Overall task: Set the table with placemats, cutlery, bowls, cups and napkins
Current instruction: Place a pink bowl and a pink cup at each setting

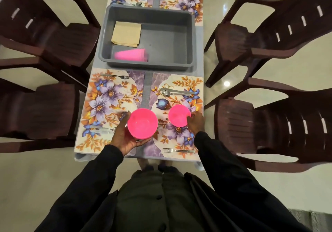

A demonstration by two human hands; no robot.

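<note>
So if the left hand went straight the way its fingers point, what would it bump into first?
Probably the near wall of the grey tub. The left hand, holding a pink bowl, points that way over flat placemat. Height is unclear, so it might clear the rim.

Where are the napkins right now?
Head view: the napkins lie in the far left corner of the grey tub, just beyond the pink cups.

The left round plastic bowl [142, 123] and the right round plastic bowl [178, 116] are both bright pink, like the plastic cup [132, 54] in the grey plastic tub [190, 39] next to the folded tan napkins [126, 34]. The flat placemats [107, 95] have purple and blue flowers with orange leaves on creamy white. The plastic chairs [280, 39] are dark brown.
</note>
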